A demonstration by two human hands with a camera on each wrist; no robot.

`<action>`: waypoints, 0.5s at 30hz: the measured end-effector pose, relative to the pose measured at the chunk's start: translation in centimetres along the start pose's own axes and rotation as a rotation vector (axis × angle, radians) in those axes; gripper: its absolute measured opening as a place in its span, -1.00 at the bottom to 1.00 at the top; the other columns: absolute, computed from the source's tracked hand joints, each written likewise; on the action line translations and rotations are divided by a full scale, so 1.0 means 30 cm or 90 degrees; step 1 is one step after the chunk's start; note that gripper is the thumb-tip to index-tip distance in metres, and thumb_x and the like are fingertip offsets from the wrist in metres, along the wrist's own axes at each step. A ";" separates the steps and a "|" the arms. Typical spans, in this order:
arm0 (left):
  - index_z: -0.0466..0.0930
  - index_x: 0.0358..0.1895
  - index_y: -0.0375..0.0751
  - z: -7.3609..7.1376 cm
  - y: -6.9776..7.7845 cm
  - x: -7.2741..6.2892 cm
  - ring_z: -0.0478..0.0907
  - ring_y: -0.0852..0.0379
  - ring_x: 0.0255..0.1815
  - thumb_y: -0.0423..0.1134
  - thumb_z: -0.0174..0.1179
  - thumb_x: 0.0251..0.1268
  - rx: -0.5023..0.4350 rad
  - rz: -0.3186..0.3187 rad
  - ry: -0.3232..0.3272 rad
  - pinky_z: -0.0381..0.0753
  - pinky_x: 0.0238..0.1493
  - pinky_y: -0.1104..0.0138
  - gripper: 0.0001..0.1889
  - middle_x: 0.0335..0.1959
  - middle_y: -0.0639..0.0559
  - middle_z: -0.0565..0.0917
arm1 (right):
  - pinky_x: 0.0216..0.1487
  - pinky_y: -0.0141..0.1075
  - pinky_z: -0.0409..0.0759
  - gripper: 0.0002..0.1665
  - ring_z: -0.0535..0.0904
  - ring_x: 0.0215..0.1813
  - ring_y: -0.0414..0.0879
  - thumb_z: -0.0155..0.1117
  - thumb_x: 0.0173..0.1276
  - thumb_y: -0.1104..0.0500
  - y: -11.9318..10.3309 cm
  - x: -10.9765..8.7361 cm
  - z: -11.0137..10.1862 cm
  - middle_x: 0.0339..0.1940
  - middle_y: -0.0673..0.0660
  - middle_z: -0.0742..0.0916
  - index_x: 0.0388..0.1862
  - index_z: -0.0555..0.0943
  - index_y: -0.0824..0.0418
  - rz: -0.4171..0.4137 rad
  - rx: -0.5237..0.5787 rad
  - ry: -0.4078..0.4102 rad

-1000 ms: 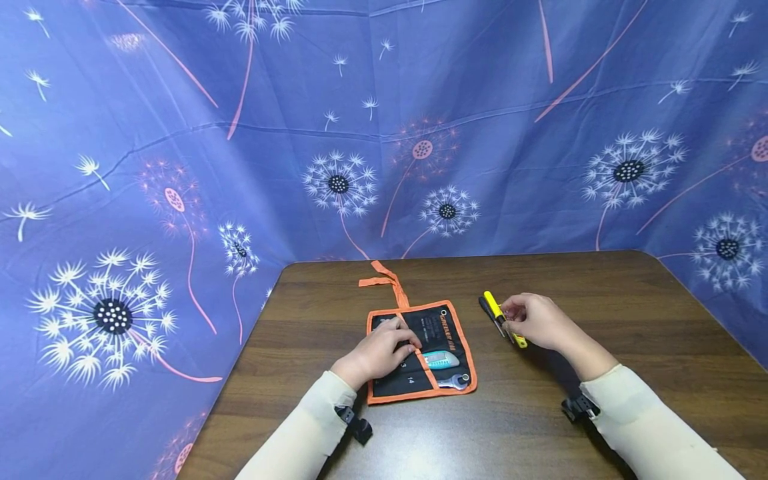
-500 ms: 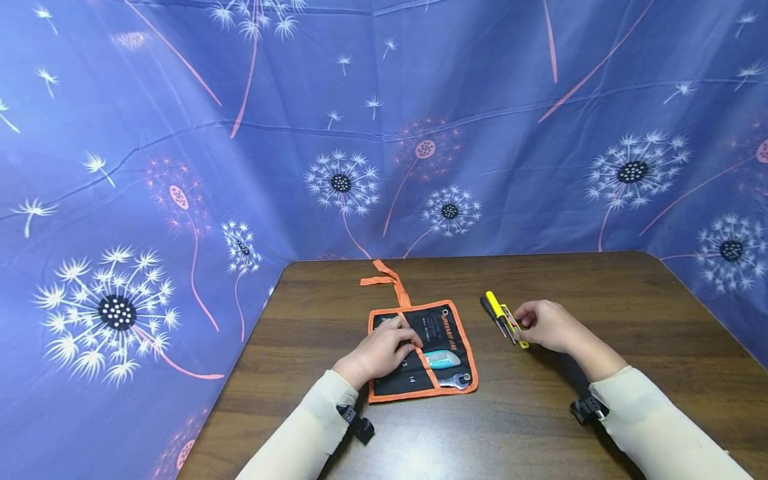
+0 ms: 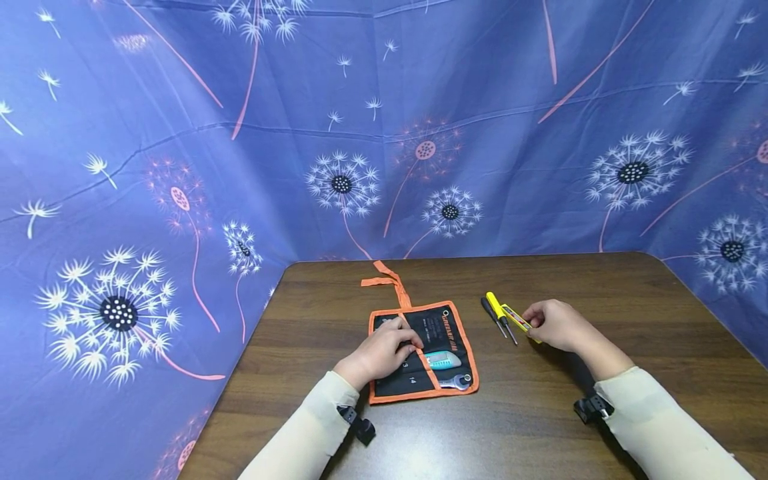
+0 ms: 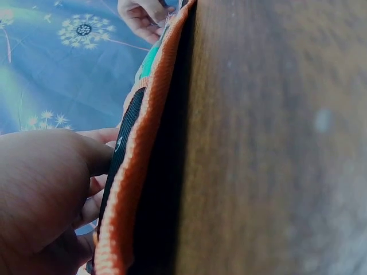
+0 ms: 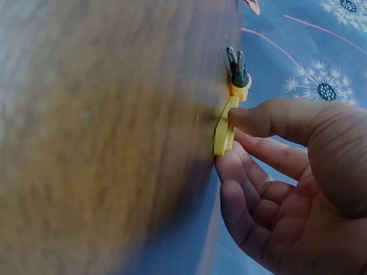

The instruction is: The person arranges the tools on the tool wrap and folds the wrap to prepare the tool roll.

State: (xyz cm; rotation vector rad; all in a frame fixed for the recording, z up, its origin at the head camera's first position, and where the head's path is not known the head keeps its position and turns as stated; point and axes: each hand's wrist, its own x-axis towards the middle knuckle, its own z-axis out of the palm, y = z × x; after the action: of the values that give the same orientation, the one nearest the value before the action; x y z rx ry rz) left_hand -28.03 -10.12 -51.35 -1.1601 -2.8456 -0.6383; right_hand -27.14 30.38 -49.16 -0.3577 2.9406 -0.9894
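A black tool pouch (image 3: 423, 373) with orange edging lies spread on the table, and a teal-handled tool (image 3: 443, 360) and a wrench (image 3: 456, 381) show in its pocket. My left hand (image 3: 384, 350) rests on the pouch with bent fingers, the tips by the orange pocket band. To the right, my right hand (image 3: 555, 325) pinches a narrow yellow-edged tool (image 3: 517, 319) between thumb and fingers; its exact kind is unclear. In the right wrist view this yellow tool (image 5: 225, 129) is seen edge-on, close to the tabletop. Beside it lie a yellow-handled screwdriver (image 3: 495, 304) and a black-handled screwdriver (image 3: 489, 308).
Orange tie straps (image 3: 396, 287) trail from the pouch's far edge. The brown wooden table (image 3: 336, 293) meets a blue dandelion-print cloth (image 3: 510, 173) at the back and left. Both forearms wear pale sleeves with small black wrist cameras (image 3: 594, 407).
My right hand has moved slightly right with the yellow-edged tool, drawing it away from the two screwdrivers. My left hand stays on the pouch.
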 end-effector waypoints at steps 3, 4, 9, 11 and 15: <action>0.77 -0.01 0.20 0.000 0.003 0.000 0.45 0.25 -0.07 -0.20 0.20 0.60 0.000 -0.001 0.002 0.51 -0.04 0.31 -0.82 -0.07 0.20 0.52 | -0.47 -0.30 0.51 -0.74 0.52 -0.44 -0.13 0.53 0.12 0.34 0.005 0.002 -0.001 -0.43 0.02 0.65 -0.19 0.72 0.37 0.009 0.004 0.001; 0.77 -0.01 0.20 0.000 0.004 0.000 0.45 0.25 -0.08 -0.20 0.21 0.60 0.002 0.000 0.002 0.51 -0.05 0.32 -0.82 -0.08 0.20 0.52 | -0.47 -0.29 0.51 -0.73 0.53 -0.44 -0.13 0.54 0.13 0.33 0.007 0.003 -0.001 -0.43 0.02 0.65 -0.18 0.72 0.37 0.012 0.006 0.001; 0.77 -0.05 0.20 -0.002 0.012 -0.001 0.45 0.24 -0.10 -0.21 0.24 0.57 0.008 0.006 0.009 0.50 -0.06 0.32 -0.83 -0.09 0.19 0.53 | -0.44 -0.28 0.48 -0.73 0.52 -0.45 -0.13 0.60 0.17 0.21 0.011 0.007 0.000 -0.46 -0.01 0.64 -0.22 0.73 0.32 0.015 -0.006 0.007; 0.77 -0.06 0.20 -0.002 0.011 0.000 0.46 0.24 -0.11 -0.22 0.25 0.56 0.008 0.011 0.012 0.50 -0.06 0.33 -0.84 -0.09 0.18 0.54 | -0.42 -0.27 0.46 -0.73 0.52 -0.45 -0.13 0.60 0.18 0.18 0.011 0.008 0.000 -0.47 -0.02 0.63 -0.24 0.73 0.30 0.013 -0.016 0.010; 0.75 -0.08 0.20 0.000 0.009 0.003 0.45 0.24 -0.13 -0.22 0.26 0.56 0.010 0.013 0.014 0.50 -0.09 0.34 -0.85 -0.10 0.18 0.55 | -0.39 -0.25 0.44 -0.75 0.50 -0.46 -0.15 0.61 0.16 0.18 0.012 0.007 0.002 -0.49 -0.04 0.62 -0.26 0.74 0.27 0.017 -0.033 0.013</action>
State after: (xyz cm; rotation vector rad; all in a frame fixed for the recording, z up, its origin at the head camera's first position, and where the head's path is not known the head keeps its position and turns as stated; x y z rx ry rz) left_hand -27.91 -9.88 -51.24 -1.1712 -2.8115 -0.6232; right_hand -27.41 30.58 -49.43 -0.3107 2.9856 -0.9198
